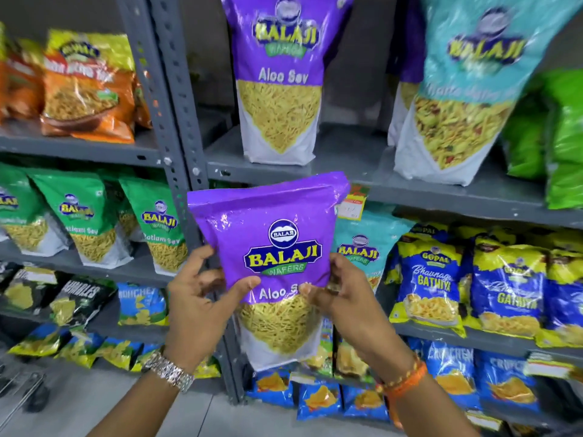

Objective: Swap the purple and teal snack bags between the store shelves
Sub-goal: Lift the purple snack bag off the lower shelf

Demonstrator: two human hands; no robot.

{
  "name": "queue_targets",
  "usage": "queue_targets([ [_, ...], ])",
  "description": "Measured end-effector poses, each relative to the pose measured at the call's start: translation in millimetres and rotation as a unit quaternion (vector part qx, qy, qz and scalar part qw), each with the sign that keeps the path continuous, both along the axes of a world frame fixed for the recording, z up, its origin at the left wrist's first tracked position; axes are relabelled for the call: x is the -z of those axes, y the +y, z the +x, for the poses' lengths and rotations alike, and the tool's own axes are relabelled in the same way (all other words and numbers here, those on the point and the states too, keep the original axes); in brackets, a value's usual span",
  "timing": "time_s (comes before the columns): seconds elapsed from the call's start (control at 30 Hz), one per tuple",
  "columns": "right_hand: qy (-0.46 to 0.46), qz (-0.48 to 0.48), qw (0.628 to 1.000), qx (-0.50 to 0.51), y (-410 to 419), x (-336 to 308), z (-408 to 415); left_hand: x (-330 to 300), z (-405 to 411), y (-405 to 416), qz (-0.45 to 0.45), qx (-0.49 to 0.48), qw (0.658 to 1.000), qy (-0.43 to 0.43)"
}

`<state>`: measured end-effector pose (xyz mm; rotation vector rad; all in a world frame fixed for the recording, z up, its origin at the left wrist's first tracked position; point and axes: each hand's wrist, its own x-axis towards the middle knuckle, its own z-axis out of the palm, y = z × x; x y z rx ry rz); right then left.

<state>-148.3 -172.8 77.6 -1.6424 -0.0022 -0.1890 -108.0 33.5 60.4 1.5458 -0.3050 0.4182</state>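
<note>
I hold a purple Aloo Sev bag (268, 234) upright in front of the shelf post, at the height of the middle shelf. My left hand (202, 298) grips its left edge and my right hand (344, 298) grips its right edge. Another purple Aloo Sev bag (279, 74) stands on the upper shelf (347, 176), left of centre. A teal bag (473, 83) leans on that same shelf to the right, with a further purple bag (405, 58) partly hidden behind it. On the shelf below, a teal bag (366, 244) stands partly hidden behind the held bag.
A grey upright post (170, 89) divides two racks. Green bags (85, 219) fill the left middle shelf, orange bags (88, 89) the one above. Blue and yellow Gathiya bags (432, 279) stand right of the lower teal bag. Bright green bags (564, 146) crowd the upper right.
</note>
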Motion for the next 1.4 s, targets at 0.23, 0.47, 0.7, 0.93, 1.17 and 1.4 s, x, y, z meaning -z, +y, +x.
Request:
queue_targets([
  [0.23,-0.113,-0.002,0.993,0.046,-49.2,-109.3,8.0,-109.3,20.6,-63.6,-0.073,0.021,0.991,-0.109],
  [0.47,-0.177,0.023,0.981,0.074,-82.9,-181.2,61.9,-186.4,74.4,-118.6,-0.068,-0.014,0.986,-0.153],
  [0.7,-0.165,0.004,0.98,0.113,-102.7,-206.0,114.8,-216.1,118.2,-144.1,-0.002,-0.053,0.988,-0.147],
  [0.93,-0.144,-0.048,0.977,0.151,-110.2,-190.7,153.2,-205.2,145.1,-159.8,0.023,-0.064,0.989,-0.127],
  [1.17,-0.131,-0.052,0.983,0.119,-108.6,-180.0,134.5,-204.3,134.4,-163.5,-0.013,-0.068,0.991,-0.11],
  [1.4,-0.185,0.048,0.975,0.117,-159.4,-193.2,54.3,-164.9,85.6,-179.8,-0.071,-0.051,0.982,-0.168],
])
